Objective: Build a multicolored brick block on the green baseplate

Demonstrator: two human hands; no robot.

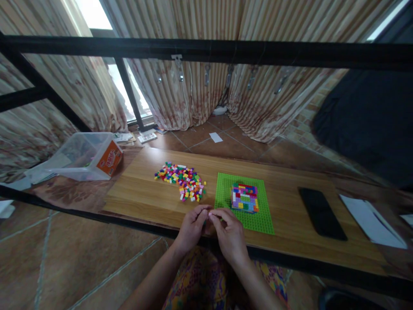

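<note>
My left hand (191, 227) and my right hand (231, 231) meet at the near edge of the wooden board, fingertips almost touching. Both are closed in a pinch, and whatever lies between the fingers is too small and covered to make out. Just beyond my right hand is a green studded baseplate (265, 215). On it stands a block-shaped build of many-coloured toy bricks (244, 198), with layered walls. A loose heap of small coloured bricks (185, 178) is spread on the board, beyond my left hand.
A clear plastic bin (80, 157) with an orange label stands at the left. To the right lie a black phone (322, 213) and white paper (371, 219). A black metal rail (206, 51) crosses above the board's far side, with hanging clips; curtains (193, 94) hang behind.
</note>
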